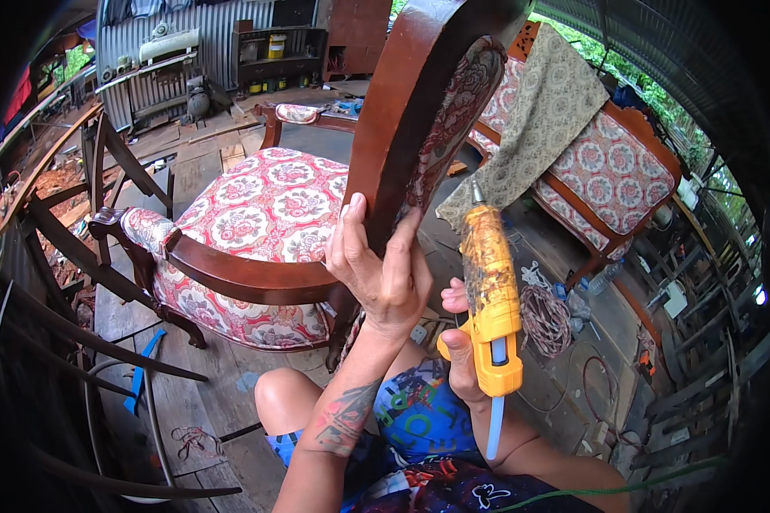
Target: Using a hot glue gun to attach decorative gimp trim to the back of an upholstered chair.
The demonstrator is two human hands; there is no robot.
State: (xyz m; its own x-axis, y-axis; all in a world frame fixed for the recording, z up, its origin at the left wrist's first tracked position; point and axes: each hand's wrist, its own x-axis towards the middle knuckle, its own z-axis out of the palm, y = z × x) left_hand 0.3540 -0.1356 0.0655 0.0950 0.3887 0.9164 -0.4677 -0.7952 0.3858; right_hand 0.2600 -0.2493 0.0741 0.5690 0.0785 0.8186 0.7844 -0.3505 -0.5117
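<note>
My left hand point(380, 272) is on the back post of a wooden armchair point(257, 278), its fingers curled round the wood where the post meets the armrest. The chair has a dark reddish-brown frame and red and cream floral upholstery on seat and back. In my right hand point(464, 355) is a yellow hot glue gun point(492, 286), smeared with dark residue. Its metal nozzle points up, and a translucent glue stick point(495, 427) sticks out of the bottom end. The nozzle is right of the chair back, apart from it.
A matching settee point(612, 171) stands behind at the right, with a beige patterned cloth point(547, 111) draped over it. Coiled rope point(546, 318) lies on the plank floor at the right. Bare wooden chair frames point(60, 248) crowd the left. A blue strip point(143, 372) is on the floor.
</note>
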